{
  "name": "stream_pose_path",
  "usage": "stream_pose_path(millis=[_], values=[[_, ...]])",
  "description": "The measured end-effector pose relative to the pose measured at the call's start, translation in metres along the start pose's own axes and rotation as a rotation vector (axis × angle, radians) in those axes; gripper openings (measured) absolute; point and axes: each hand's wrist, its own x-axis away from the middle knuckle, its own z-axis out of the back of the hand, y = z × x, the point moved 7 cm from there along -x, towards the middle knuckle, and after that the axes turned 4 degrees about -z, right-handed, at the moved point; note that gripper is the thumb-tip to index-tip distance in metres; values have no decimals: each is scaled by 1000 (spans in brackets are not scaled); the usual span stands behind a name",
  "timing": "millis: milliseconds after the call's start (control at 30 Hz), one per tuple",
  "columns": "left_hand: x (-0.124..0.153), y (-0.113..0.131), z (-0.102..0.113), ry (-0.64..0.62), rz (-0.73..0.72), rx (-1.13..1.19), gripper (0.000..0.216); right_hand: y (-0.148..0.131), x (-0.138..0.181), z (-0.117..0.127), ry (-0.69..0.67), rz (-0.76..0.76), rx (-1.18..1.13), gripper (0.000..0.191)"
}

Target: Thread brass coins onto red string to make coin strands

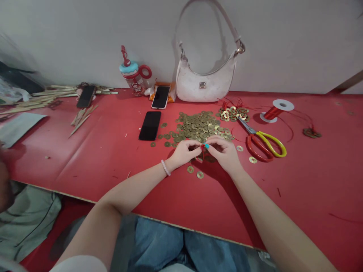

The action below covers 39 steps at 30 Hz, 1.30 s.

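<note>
My left hand (186, 152) and my right hand (224, 153) meet over the near edge of a heap of brass coins with holes (198, 125). Both pinch a short red cord (203, 148) between thumb and fingertips. Dark coins show just under the fingers; whether the cord runs through them I cannot tell. Two loose coins (195, 172) lie on the table nearer to me. Right of the heap, scissors with one red and one yellow handle (262, 143) rest with their blades touching a bunch of coins tied with red cord (233, 113).
On the red table (136, 177) stand a spool of red cord (275, 111), a white handbag (205, 85) and a cup with a straw (136, 79). A black phone (150, 125) and a white-edged phone (161, 97) lie left of the heap. Another person's arm (5, 185) shows at far left.
</note>
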Motion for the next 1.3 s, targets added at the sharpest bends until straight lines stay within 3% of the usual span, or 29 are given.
stream_pose_path(millis=[300,533,1033,1300], values=[[2,14,2,35,-134,-213,15,1,0,-2,-17,18,39,4],[3,13,7,122,-170,-249,14,-6,3,-1,24,57,154,6],[6,22,2,93,-291,-338,14,4,1,-1,-7,27,132,4],[6,21,3,112,-286,-369,14,-14,4,0,49,148,303,6]])
